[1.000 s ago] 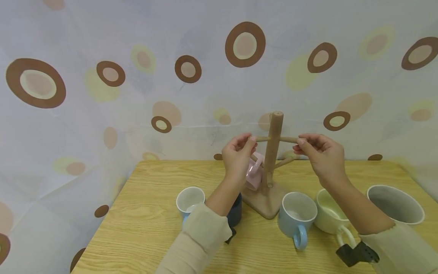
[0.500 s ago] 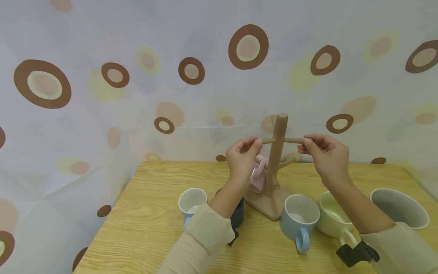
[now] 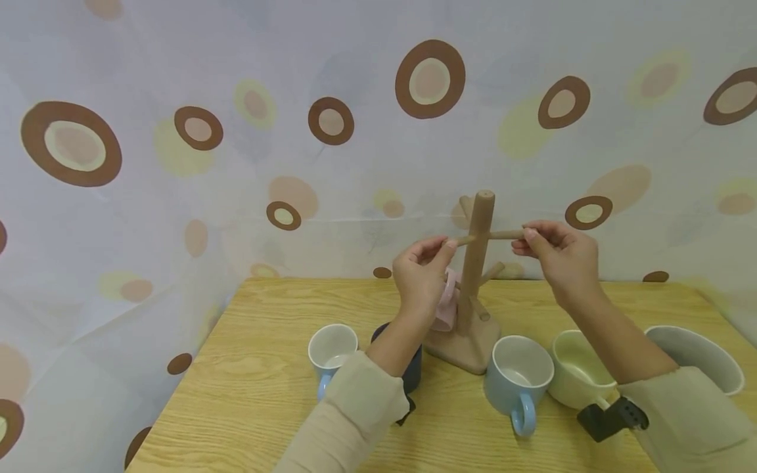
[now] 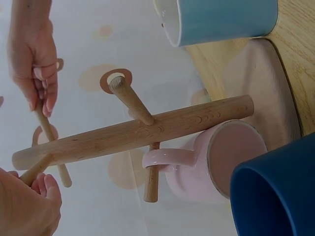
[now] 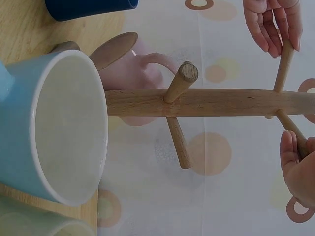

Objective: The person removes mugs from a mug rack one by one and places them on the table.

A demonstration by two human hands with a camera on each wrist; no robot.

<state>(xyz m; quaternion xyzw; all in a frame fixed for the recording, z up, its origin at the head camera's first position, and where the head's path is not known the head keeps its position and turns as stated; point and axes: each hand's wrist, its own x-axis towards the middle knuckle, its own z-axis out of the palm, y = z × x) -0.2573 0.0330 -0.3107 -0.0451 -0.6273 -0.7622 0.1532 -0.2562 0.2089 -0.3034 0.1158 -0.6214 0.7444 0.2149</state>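
A wooden mug tree point(image 3: 476, 269) stands upright on its base near the middle of the table. My left hand point(image 3: 418, 272) pinches the tip of its upper left peg between thumb and fingers. On the other side, my right hand point(image 3: 568, 259) pinches the end of the upper right peg point(image 3: 506, 234). A pink mug point(image 4: 236, 155) hangs by its handle from a lower peg, partly behind my left hand in the head view. The other lower pegs, such as the front one point(image 5: 182, 81), carry nothing.
A dark blue mug point(image 3: 413, 371) is partly hidden by my left forearm. Left of it stands a white-lined mug point(image 3: 332, 348) with a blue handle. Right of the tree are a light blue mug point(image 3: 503, 391), a pale green mug point(image 3: 570, 387) and a wide grey-lined vessel point(image 3: 698, 358).
The mug tree has turned a little: its front lower peg has swung right and its upper back peg left. My right hand has moved slightly away with its peg. Both hands keep their pinch.
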